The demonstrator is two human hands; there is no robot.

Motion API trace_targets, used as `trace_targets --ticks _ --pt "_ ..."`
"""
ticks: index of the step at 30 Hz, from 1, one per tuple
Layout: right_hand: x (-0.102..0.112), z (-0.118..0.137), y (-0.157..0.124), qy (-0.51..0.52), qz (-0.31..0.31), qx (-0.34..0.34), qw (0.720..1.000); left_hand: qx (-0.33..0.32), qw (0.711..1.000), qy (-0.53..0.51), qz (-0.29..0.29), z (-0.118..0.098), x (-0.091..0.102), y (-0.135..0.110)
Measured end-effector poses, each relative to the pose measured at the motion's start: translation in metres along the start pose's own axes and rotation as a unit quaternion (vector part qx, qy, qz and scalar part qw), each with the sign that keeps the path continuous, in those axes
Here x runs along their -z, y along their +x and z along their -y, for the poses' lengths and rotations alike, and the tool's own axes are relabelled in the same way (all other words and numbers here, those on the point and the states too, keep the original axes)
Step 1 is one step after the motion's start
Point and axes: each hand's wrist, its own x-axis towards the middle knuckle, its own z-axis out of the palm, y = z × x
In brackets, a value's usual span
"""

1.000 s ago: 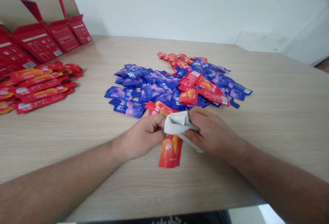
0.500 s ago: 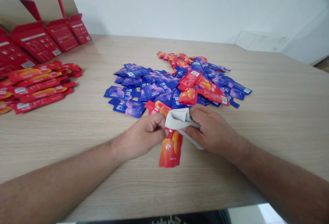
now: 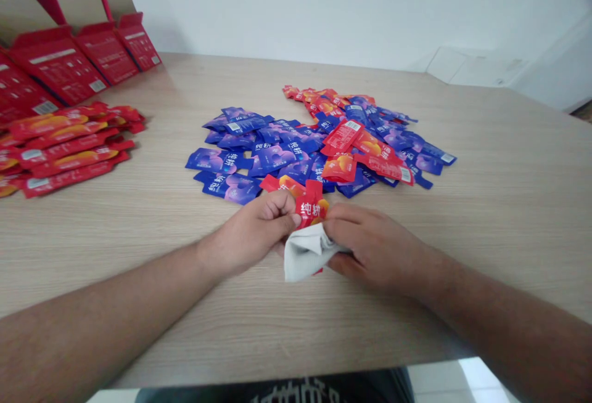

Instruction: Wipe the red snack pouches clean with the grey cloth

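The left hand [image 3: 259, 230] pinches a red packet [image 3: 311, 207] at the near edge of the packet pile [image 3: 319, 144]. The right hand [image 3: 370, 246] grips a white cloth [image 3: 305, 255] over the packet's lower part, above the table [image 3: 485, 206].

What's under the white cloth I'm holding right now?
A red sachet: its printed top end sticks out above the cloth. The rest of the sachet is covered by the cloth, so it cannot be seen.
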Motion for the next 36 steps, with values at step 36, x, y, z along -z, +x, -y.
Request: trace_targets --ticks 36 --pt "0.000 -0.009 0.000 -0.014 -0.047 0.014 0.999 0.002 0.986 -0.142 -0.090 -0.004 -0.005 0.001"
